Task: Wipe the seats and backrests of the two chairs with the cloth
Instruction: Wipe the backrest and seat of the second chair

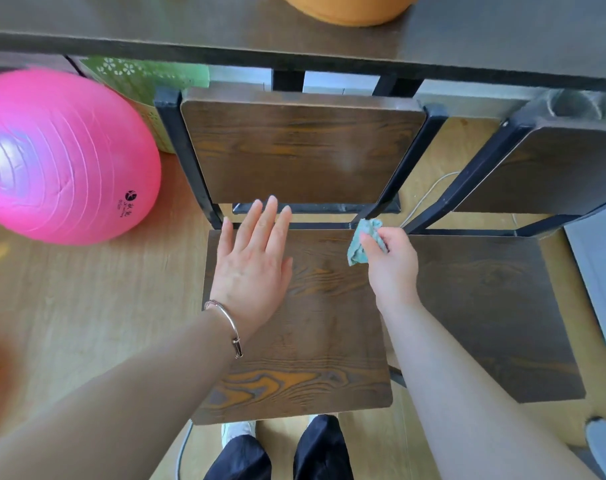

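Two dark wood chairs with black metal frames stand side by side facing me. The near chair's seat [315, 341] lies below me, and its backrest [301, 150] rises beyond it. The second chair's seat [495, 313] and backrest [551, 168] are to the right. My left hand [253, 265] rests flat on the near seat's back left part, fingers spread, a bangle on the wrist. My right hand [391, 265] grips a crumpled teal cloth [364, 242] at the seat's back right corner, beside the frame post.
A large pink exercise ball [59, 157] sits on the wooden floor at left, with a green patterned basket [145, 77] behind it. A dark table [225, 26] with an orange object [346, 8] spans the top. My shoes and dark trousers [281, 452] are below the seat.
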The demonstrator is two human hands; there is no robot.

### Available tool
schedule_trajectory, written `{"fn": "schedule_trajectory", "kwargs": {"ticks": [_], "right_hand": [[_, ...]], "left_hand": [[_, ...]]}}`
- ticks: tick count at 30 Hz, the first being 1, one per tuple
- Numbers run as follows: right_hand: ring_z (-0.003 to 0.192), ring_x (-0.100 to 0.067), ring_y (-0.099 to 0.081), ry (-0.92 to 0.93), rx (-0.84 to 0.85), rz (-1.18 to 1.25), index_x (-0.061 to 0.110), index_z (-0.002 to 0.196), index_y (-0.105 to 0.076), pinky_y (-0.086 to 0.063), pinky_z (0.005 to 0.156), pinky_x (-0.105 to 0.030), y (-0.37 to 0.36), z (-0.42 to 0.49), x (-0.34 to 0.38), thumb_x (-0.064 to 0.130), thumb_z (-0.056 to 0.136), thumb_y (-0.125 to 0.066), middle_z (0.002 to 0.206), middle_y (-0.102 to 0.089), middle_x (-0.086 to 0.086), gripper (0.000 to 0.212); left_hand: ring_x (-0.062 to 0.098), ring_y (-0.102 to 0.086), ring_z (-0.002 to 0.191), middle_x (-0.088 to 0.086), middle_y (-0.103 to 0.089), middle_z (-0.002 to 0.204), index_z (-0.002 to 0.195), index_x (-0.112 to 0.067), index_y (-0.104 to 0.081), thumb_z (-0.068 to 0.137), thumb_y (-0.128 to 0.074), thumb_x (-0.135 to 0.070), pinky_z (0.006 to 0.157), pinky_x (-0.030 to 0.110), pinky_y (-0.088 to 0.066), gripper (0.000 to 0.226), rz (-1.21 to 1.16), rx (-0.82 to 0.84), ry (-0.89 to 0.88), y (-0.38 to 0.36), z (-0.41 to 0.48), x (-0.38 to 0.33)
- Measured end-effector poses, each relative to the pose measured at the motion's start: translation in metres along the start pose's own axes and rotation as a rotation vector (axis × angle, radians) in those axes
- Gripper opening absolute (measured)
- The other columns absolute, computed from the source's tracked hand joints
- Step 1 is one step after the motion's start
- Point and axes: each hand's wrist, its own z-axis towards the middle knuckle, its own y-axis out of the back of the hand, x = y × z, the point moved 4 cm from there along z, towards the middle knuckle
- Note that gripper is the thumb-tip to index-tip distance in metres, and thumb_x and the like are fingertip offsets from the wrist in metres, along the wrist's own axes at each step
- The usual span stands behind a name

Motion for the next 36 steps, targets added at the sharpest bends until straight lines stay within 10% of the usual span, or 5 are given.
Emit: {"fn": "schedule_trajectory", "kwargs": {"ticks": [12,22,36], "right_hand": [[0.103,-0.010,-0.061,0.227,-0.226,0.011,0.028,0.121,-0.063,-0.057,0.087,-0.032,0.123,0.064,0.161,0.022,0.096,-0.063,0.111,-0.061,0.014,0.026],[0.091,-0.010,-0.058,0.125,-0.218,-0.123,0.016,0.117,-0.070,-0.043,0.061,-0.016,0.104,0.087,0.182,0.020,0.093,-0.067,0.114,-0.068,-0.001,0.025],[0.099,-0.025,-0.063,0.204,-0.191,-0.578,0.008,0.121,-0.065,-0.058,0.079,-0.036,0.049,0.052,0.232,0.019,0.089,-0.071,0.114,-0.062,-0.011,0.034]], "left_hand": [[0.026,-0.015,0.149,0.007,-0.024,0.159,0.150,-0.015,-0.029,0.086,-0.063,-0.026,0.117,0.057,-0.017,0.073,0.039,-0.202,0.029,0.099,0.074,-0.024],[0.027,-0.016,0.148,0.008,-0.025,0.159,0.151,-0.015,-0.028,0.087,-0.062,-0.032,0.116,0.060,-0.016,0.075,0.102,-0.156,0.152,0.097,0.088,0.003],[0.024,-0.021,0.147,0.005,-0.030,0.157,0.149,-0.015,-0.034,0.082,-0.068,-0.033,0.115,0.060,-0.021,0.076,0.119,-0.164,0.095,0.100,0.070,0.034]]}}
